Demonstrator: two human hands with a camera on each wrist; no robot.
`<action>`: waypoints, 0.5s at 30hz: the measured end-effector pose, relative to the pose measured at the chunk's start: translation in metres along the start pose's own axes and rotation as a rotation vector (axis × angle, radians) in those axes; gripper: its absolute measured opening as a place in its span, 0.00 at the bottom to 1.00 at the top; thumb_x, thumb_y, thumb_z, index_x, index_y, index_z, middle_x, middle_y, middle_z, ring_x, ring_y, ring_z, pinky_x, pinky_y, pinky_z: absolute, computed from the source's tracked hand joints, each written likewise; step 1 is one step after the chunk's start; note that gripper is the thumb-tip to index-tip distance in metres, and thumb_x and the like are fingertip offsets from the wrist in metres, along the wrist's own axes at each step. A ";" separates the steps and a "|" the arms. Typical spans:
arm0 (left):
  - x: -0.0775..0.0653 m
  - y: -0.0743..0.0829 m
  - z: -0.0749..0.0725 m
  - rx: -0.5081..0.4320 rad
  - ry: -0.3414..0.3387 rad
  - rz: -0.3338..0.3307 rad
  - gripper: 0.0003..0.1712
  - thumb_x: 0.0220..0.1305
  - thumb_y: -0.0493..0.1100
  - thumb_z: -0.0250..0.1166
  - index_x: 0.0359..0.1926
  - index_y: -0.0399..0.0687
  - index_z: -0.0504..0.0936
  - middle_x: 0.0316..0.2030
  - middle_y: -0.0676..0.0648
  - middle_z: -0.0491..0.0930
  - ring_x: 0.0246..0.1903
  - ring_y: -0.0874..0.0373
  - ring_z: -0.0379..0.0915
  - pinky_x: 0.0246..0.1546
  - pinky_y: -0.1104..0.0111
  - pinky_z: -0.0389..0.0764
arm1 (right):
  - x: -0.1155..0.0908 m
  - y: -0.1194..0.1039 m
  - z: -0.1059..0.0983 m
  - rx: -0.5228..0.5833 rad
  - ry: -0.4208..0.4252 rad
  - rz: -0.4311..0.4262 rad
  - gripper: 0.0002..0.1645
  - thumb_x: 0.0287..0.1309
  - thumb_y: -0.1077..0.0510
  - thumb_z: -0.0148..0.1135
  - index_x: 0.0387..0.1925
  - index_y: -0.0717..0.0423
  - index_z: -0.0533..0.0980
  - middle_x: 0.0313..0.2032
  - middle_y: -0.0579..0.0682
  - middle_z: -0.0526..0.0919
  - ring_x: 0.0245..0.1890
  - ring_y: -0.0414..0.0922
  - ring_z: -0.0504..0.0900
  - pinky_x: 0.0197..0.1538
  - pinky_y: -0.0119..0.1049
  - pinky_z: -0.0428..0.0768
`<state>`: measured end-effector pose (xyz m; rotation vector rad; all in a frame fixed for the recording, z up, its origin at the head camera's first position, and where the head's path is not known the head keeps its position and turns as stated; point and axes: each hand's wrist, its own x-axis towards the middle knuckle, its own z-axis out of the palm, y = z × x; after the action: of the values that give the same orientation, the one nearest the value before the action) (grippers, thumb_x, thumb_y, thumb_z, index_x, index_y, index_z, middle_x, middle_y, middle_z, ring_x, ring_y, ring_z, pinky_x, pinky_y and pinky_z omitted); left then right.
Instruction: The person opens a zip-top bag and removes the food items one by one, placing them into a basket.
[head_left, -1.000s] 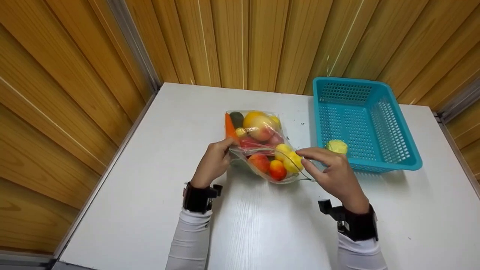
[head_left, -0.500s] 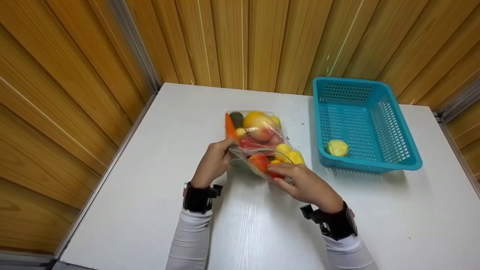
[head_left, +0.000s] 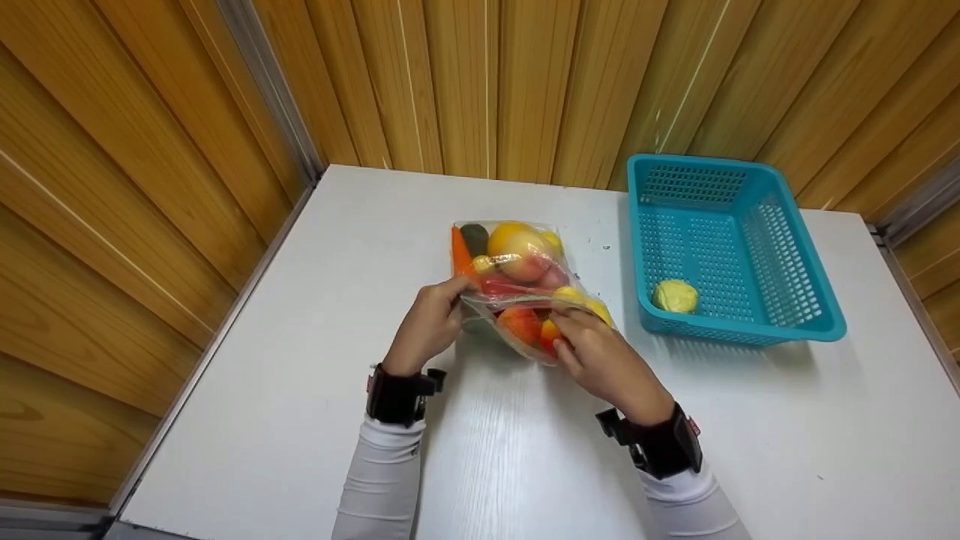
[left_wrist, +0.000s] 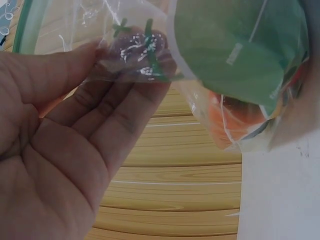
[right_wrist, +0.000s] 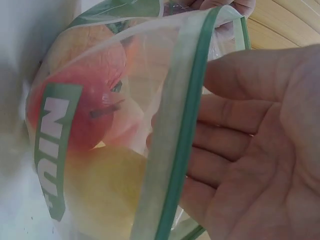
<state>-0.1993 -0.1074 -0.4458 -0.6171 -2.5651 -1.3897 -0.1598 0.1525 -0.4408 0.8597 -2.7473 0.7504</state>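
Note:
A clear zip bag [head_left: 491, 304] lies on the table, filled with a carrot [head_left: 459, 251], a dark green item, a large peach-coloured fruit [head_left: 526, 255] and other red and yellow fruits. My left hand [head_left: 427, 326] pinches the left side of its mouth between thumb and fingers. The right hand [head_left: 604, 360] reaches into the opening, fingers loosely extended behind the green zip strip [right_wrist: 186, 130], over a red-orange fruit [head_left: 519, 322] and beside yellow ones [head_left: 598, 307]. Through the plastic in the right wrist view show a red fruit with a stem [right_wrist: 97, 115] and a yellow fruit [right_wrist: 105, 185].
To the right stands a turquoise plastic basket [head_left: 780, 330], with a pale yellow-green ball [head_left: 676, 297] in its near left corner. The white table [head_left: 315, 352] ends at wood-patterned walls [head_left: 517, 90] at the back and left.
My right hand has moved left from beside the bag's right edge to its opening, covering the fruits there, its fingers then reaching in further. The left hand keeps its place.

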 end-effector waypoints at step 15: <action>0.002 0.002 0.004 -0.009 -0.026 0.019 0.11 0.69 0.26 0.59 0.44 0.40 0.85 0.42 0.45 0.88 0.40 0.55 0.79 0.46 0.60 0.82 | 0.000 -0.003 0.005 -0.195 0.132 0.211 0.14 0.60 0.69 0.61 0.42 0.80 0.77 0.34 0.71 0.78 0.36 0.67 0.79 0.45 0.59 0.82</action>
<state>-0.1998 -0.1023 -0.4461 -0.6637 -2.5669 -1.3970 -0.1576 0.1476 -0.4439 0.4700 -2.7615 0.5378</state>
